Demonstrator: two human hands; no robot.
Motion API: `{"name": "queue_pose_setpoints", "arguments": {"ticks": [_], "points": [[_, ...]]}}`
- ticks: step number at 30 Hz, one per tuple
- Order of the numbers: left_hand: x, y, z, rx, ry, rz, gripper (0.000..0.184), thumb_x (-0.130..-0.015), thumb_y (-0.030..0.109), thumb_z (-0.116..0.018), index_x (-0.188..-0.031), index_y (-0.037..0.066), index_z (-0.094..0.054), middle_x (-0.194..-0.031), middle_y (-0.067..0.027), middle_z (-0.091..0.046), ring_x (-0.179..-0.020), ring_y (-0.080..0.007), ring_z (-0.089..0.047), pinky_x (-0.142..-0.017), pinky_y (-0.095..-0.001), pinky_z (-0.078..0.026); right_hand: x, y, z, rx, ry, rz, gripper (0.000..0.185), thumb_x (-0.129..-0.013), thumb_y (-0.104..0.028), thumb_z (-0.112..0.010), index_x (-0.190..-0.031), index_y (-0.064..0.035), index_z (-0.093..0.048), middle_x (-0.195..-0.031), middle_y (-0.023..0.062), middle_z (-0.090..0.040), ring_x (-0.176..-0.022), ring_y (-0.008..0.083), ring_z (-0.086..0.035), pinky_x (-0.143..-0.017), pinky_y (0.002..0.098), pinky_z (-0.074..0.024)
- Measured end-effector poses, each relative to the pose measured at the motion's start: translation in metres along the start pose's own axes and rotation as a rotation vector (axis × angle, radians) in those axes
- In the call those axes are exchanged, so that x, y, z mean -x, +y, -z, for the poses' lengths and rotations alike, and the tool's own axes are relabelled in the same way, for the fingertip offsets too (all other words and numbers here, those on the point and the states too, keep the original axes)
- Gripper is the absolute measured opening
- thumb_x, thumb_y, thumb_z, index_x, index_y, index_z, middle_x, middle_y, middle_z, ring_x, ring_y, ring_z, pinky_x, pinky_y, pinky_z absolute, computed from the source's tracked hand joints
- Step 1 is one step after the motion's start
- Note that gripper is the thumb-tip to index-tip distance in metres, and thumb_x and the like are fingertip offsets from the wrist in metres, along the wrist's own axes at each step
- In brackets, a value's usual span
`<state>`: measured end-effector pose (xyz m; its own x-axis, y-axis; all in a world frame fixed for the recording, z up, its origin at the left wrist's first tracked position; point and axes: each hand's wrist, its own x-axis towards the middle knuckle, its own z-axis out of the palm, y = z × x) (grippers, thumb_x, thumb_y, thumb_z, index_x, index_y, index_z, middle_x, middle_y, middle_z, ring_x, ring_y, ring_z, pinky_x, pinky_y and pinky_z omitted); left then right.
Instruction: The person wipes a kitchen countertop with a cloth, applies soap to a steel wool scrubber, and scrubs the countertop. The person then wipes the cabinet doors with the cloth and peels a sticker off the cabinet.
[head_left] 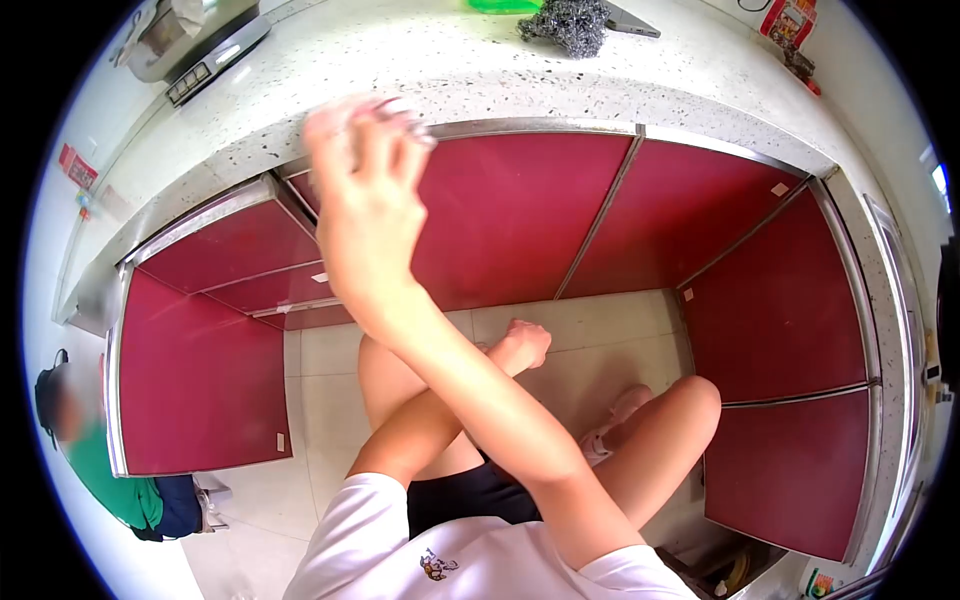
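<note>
We've our R hand (370, 215) raised at the front edge of the speckled counter (450, 88), just above the red cabinet doors (520, 215); its fingers are bent fwd & motion-blurred; a pale, reddish bit (400, 107) shows at the fingertips, but we can't tell what it is or if it's gripped; our L hand (528, 342) hangs low btwn our knees, over the tiled floor (330, 420), R forearm crossing above L; its fingers look folded in, tho we can't tell if they hold anything; a dark curly scouring pad (568, 27) lies farther back on the counter, near a green item (500, 5), well apart from both hands; a person in green (105, 470) is at far L, behind an open-looking red panel (195, 385).
</note>
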<state>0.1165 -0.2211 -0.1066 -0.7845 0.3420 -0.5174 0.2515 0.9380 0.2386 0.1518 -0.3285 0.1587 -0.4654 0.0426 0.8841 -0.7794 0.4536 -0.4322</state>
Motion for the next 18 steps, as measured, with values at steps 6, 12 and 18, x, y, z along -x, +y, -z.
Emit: {"name": "queue_pose_setpoints", "arguments": {"ticks": [6,12,18], "points": [[0.013,0.04,0.021,0.107,0.046,-0.186,0.029,-0.083,0.022,-0.058,-0.103,0.002,-0.065,-0.103,-0.017,-0.067,-0.097,-0.0343,-0.064,-0.086,-0.044,-0.051,-0.011,0.024,0.06,-0.314,-0.175,-0.065,0.053,-0.066,0.012,-0.061,-0.113,-0.0135,-0.064,-0.108,0.015,-0.06,-0.097,0.0328,-0.059,-0.079,0.0393,-0.0535],[0.055,0.039,0.043,0.073,0.116,-0.128,0.027,-0.072,0.014,-0.061,-0.096,0.007,-0.07,-0.094,-0.0165,-0.07,-0.092,-0.0316,-0.067,-0.084,-0.0449,-0.049,-0.066,0.107,0.115,-0.272,0.213,-0.293,0.034,-0.085,0.006,-0.061,-0.119,0.0,-0.061,-0.102,0.011,-0.059,-0.072,0.0112,-0.06,-0.057,0.0234,-0.0505],[0.095,-0.053,0.02,0.539,0.627,-0.146,0.029,-0.08,0.024,-0.059,-0.101,0.006,-0.067,-0.105,-0.0186,-0.067,-0.101,-0.0335,-0.063,-0.087,-0.0441,-0.048,-0.036,0.054,0.036,0.004,0.203,-0.08,0.049,-0.066,0.006,-0.072,-0.109,-0.0177,-0.071,-0.093,0.0073,-0.057,-0.09,0.0221,-0.053,-0.081,0.0374,-0.0391]]}}
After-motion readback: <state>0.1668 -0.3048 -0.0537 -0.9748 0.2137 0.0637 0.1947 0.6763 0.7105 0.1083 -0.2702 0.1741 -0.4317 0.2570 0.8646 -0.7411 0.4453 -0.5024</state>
